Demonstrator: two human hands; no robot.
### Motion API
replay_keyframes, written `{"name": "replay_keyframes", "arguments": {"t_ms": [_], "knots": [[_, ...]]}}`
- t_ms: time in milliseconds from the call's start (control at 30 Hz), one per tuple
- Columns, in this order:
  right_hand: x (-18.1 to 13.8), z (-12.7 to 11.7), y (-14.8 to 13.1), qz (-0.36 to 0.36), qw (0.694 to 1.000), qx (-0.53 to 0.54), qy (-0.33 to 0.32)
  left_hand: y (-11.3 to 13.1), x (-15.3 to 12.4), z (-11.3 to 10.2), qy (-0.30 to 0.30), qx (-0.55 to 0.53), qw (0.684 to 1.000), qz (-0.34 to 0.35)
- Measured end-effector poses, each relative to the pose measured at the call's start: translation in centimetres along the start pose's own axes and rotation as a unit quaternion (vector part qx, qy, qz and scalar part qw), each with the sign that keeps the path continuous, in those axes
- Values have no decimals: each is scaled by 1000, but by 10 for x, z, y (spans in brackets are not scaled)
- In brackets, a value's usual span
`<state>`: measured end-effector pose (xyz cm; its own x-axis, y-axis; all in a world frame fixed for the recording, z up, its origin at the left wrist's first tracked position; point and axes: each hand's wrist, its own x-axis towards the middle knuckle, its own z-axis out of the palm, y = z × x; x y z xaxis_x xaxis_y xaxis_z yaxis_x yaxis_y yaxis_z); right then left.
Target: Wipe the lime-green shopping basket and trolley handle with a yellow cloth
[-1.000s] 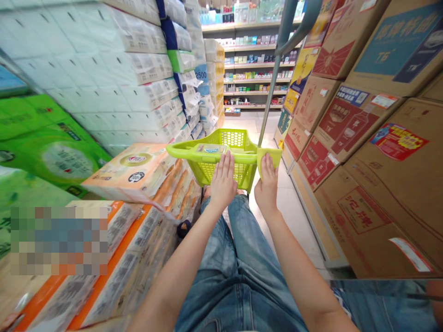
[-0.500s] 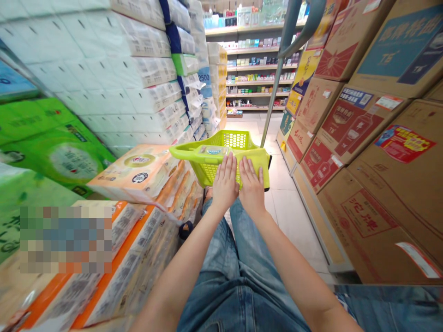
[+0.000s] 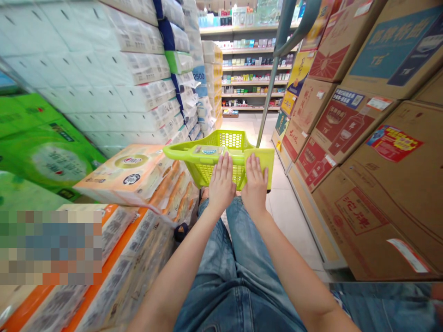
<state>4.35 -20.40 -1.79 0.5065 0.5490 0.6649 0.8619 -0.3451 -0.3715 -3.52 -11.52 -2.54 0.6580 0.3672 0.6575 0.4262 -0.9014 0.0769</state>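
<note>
A lime-green plastic shopping basket (image 3: 194, 159) with perforated walls stands in front of my knees. My left hand (image 3: 222, 182) lies open on its near side, fingers straight, the tips at the rim below a small label. To the right, my right hand (image 3: 255, 182) rests flat and open on a yellow-green cloth (image 3: 266, 159), its fingers stretched upward. The cloth hangs over the basket's near right corner and covers that part of the wall. A long grey metal handle (image 3: 268, 97) rises at a slant from the basket's right side.
Packs of tissue paper (image 3: 128, 168) are piled close on the left, with white paper stacks (image 3: 104, 92) behind. Cardboard cartons (image 3: 367, 198) form a wall on the right. A tiled floor (image 3: 285, 207) runs between them toward stocked shelves (image 3: 256, 69).
My right hand has shifted slightly right, away from the left one, and the cloth now spreads flatter and farther right. My left hand stays on the basket. The view has turned slightly.
</note>
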Motion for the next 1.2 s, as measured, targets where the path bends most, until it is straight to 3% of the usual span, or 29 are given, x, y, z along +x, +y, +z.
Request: {"name": "replay_keyframes", "arguments": {"t_ms": [167,333,567,700,833,933,1100,1200], "knots": [[-3,8,-20,-60,997,-3,-37,-3,-1,0,-12,21,1000,1],[-8,-3,0,-84,995,-10,-47,-2,0,-3,-17,12,1000,6],[-5,-12,36,-5,1000,9,25,2,1,0,-2,3,1000,2],[-2,-5,19,14,1000,-1,23,2,1,2,4,5,1000,2],[-3,6,-10,-43,998,-14,-32,-1,0,3,-1,7,1000,0],[-5,8,-17,-70,996,-14,-51,-3,0,2,-12,9,1000,3],[-9,-4,6,-84,995,-11,-48,-3,0,-1,-15,4,1000,6],[-7,-13,24,-54,998,-4,-19,-1,0,-1,-9,2,1000,3]]}}
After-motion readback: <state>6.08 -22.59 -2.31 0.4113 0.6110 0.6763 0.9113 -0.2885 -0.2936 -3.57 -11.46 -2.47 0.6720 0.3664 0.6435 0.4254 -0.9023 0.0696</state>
